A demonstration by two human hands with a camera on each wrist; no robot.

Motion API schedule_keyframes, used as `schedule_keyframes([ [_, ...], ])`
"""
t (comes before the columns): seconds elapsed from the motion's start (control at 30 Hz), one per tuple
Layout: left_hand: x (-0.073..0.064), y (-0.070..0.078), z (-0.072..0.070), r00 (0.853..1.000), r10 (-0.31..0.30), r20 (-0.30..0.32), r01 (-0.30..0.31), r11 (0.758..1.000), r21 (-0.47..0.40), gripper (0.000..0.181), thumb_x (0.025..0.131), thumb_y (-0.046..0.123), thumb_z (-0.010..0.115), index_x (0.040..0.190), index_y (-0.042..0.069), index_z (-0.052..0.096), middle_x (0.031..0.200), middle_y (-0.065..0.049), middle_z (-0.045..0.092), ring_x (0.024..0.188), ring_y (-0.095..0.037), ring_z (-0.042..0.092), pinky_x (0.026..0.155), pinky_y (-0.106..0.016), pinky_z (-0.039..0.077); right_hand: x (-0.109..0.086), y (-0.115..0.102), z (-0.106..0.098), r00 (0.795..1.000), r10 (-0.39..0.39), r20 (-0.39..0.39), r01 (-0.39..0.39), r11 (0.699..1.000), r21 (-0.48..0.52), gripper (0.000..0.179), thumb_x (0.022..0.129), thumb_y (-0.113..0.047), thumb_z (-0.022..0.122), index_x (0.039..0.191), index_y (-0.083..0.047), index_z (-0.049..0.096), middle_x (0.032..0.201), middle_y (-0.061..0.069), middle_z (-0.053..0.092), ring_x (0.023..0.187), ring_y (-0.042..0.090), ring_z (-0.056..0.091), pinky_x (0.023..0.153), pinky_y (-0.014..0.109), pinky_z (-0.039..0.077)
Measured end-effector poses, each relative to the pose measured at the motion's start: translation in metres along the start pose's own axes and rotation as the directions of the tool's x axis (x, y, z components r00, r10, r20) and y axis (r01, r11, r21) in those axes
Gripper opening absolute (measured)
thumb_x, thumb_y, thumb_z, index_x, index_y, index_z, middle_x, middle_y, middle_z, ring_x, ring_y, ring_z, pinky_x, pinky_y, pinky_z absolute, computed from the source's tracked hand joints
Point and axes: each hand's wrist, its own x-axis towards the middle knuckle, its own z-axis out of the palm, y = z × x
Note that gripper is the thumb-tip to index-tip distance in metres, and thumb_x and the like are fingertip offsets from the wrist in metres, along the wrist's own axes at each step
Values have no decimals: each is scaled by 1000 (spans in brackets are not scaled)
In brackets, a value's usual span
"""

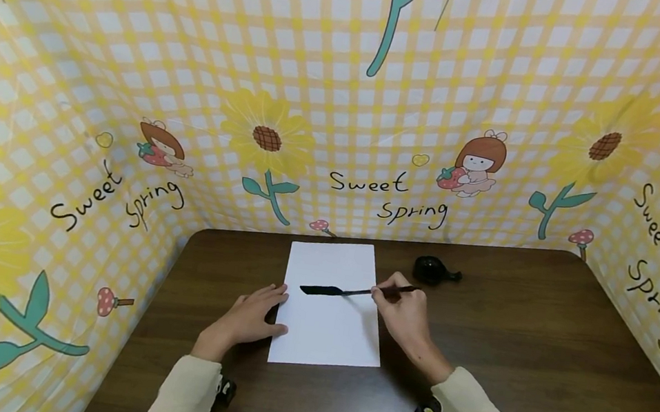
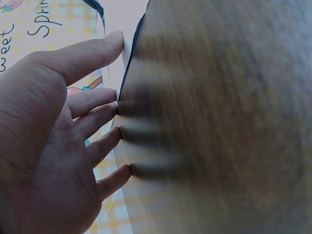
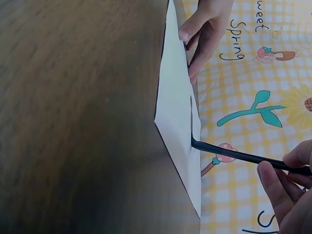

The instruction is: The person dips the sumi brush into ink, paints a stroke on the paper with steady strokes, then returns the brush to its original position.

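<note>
A white sheet of paper (image 1: 325, 338) lies on the table with a thick black stroke (image 1: 319, 290) across it. My right hand (image 1: 406, 317) pinches the dark handle of an ink brush (image 3: 234, 155) between thumb and fingers. The brush slants down to the left, its tip touching the paper at the right end of the stroke. Along the paper's left edge rests my left hand (image 1: 250, 314), fingers spread and thumb on the sheet. In the left wrist view, the fingertips of the left hand (image 2: 58, 146) touch down at the paper's edge.
A small glossy black vessel with a short spout or handle (image 1: 431, 270) stands on the brown wooden table (image 1: 512, 341), right of the paper's far corner. Yellow checked cloth (image 1: 342, 110) with printed flowers hangs behind the table and along both sides.
</note>
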Motion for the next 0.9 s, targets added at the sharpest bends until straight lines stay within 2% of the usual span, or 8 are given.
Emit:
schedule_keyframes([
  [0.33,0,0,-1,1000,0,1,0,1000,5,76,97,40,77,160,7,49,174,-8,35,164,-35,27,120,-73,26,-1,2,-7,1000,5,-18,-4,1000,7,13,93,-6,79,86,-13,70,89,2,81,78,15,75,68,22,58],
  [0.9,0,-1,-1,1000,2,3,-2,1000,6,76,97,40,77,160,8,49,174,-8,35,164,-34,27,120,-72,26,-1,6,-19,1000,-10,-24,10,1000,-26,13,94,-8,80,87,-11,69,86,6,79,76,16,75,67,23,59],
])
